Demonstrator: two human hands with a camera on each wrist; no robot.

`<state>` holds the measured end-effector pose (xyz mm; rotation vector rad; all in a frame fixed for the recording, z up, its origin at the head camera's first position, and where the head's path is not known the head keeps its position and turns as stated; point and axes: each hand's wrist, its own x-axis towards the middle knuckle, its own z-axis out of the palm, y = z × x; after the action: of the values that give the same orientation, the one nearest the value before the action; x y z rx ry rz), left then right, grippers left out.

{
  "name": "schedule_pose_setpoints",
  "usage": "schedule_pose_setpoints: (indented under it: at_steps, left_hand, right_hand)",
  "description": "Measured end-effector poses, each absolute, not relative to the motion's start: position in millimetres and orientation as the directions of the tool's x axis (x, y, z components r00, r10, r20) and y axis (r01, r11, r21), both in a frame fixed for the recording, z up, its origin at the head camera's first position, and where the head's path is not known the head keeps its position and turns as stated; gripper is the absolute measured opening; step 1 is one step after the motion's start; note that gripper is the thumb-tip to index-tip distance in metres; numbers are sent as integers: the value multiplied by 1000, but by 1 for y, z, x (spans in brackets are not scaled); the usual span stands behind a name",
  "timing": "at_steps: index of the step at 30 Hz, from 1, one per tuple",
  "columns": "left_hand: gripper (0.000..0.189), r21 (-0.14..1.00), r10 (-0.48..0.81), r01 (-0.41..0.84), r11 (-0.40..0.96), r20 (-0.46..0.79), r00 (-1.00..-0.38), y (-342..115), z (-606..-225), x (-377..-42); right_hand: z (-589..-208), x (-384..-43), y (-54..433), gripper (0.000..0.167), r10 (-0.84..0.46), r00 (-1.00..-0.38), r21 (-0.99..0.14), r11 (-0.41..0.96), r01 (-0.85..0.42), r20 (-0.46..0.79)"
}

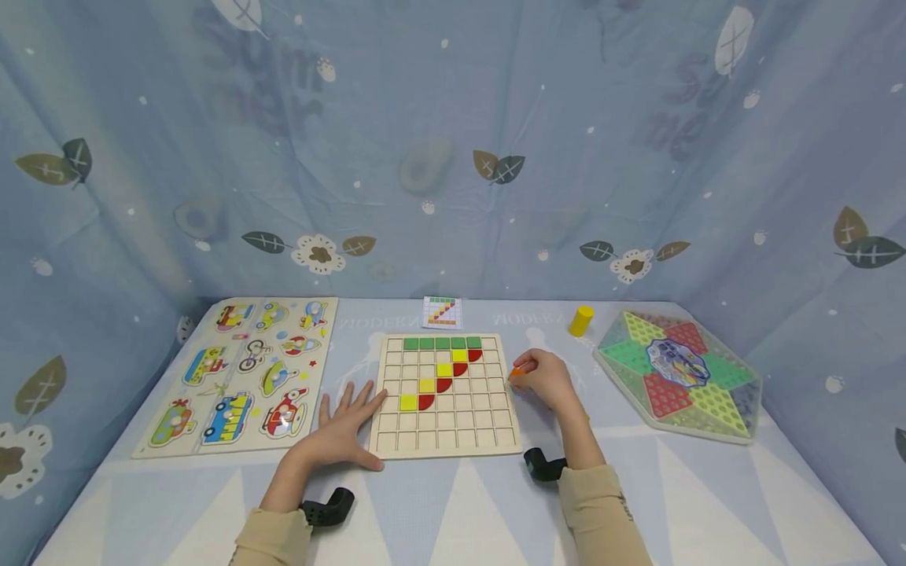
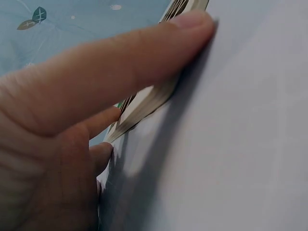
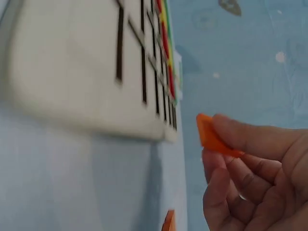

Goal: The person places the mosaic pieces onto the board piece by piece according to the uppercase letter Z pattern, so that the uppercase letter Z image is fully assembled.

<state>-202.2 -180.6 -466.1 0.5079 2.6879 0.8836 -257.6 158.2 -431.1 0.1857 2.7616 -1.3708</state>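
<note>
A wooden grid board (image 1: 453, 436) lies flat in the middle of the table. Across its top row runs a line of green squares (image 1: 442, 343); below them yellow squares (image 1: 408, 402) and red quarter-round pieces (image 1: 426, 402) step down diagonally to the left. My left hand (image 1: 342, 434) is spread at the board's left side, its fingertips and thumb at the edge. Beside the right edge, my right hand (image 1: 548, 381) pinches an orange piece (image 3: 209, 135) between thumb and fingers; its full shape is partly covered. Another orange piece (image 3: 168, 222) shows at the bottom of the right wrist view.
Behind the board lies a small pattern card (image 1: 442, 312). A yellow cylinder (image 1: 581, 321) stands at the back right. To the right is a Chinese checkers board (image 1: 679, 373), to the left a vehicle puzzle board (image 1: 248, 377). A patterned curtain (image 1: 453, 157) hangs behind the table.
</note>
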Motion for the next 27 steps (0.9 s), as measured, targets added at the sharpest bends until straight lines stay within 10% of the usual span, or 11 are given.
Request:
schedule_pose_setpoints:
  at_steps: [27]
  left_hand:
    - [108, 610, 412, 258, 749, -125, -902, -180, -464, -201]
  right_hand:
    - [-433, -239, 41, 7, -320, -941, -805, 583, -109, -105]
